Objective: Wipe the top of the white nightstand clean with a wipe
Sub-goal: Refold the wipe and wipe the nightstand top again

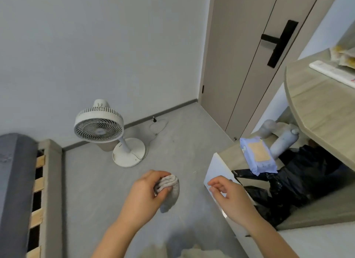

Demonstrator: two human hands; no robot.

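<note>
Clutching the crumpled wipe [169, 188] in curled fingers, the left hand [146, 194] hangs over the floor [172, 152], just left of the white nightstand [215, 167]. The right hand [228, 194] hovers at the nightstand's near corner, fingers relaxed and empty. Wiping seems not yet begun. Next the wipe must reach the top, where a wipes pack [258, 156] and black bag [288, 181] lie.

Grey-white wipe [170, 192], blue wipes pack [257, 156] tan label, black bag [299, 182], white fan [99, 127]
</note>
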